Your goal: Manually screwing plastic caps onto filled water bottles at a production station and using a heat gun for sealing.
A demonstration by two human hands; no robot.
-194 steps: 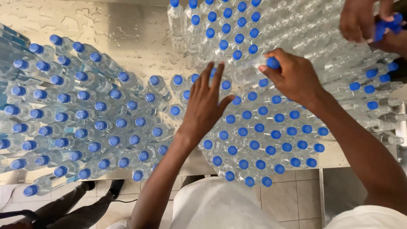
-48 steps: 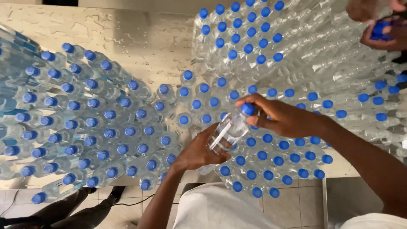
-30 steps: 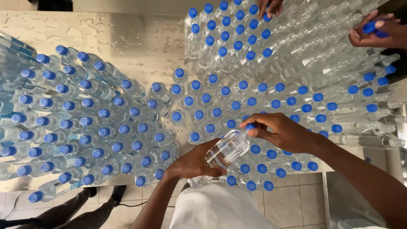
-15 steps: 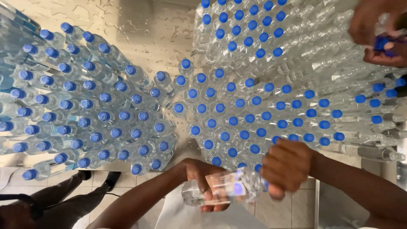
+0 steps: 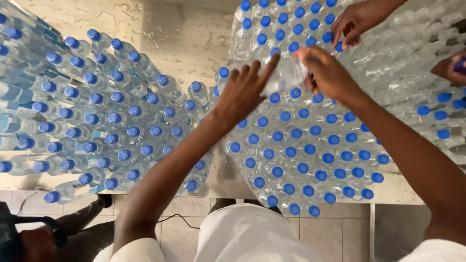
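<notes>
While crowds of blue-capped clear plastic bottles [image 5: 301, 145] stand on the wet steel table [image 5: 165, 34], I see my left hand [image 5: 245, 92] and right hand [image 5: 325, 73], fingers clamped on one crinkled clear bottle [image 5: 286, 77], above the right-hand cluster.

Bright even light, glare on wet steel table [image 5: 160, 34], edges slightly warped.
</notes>
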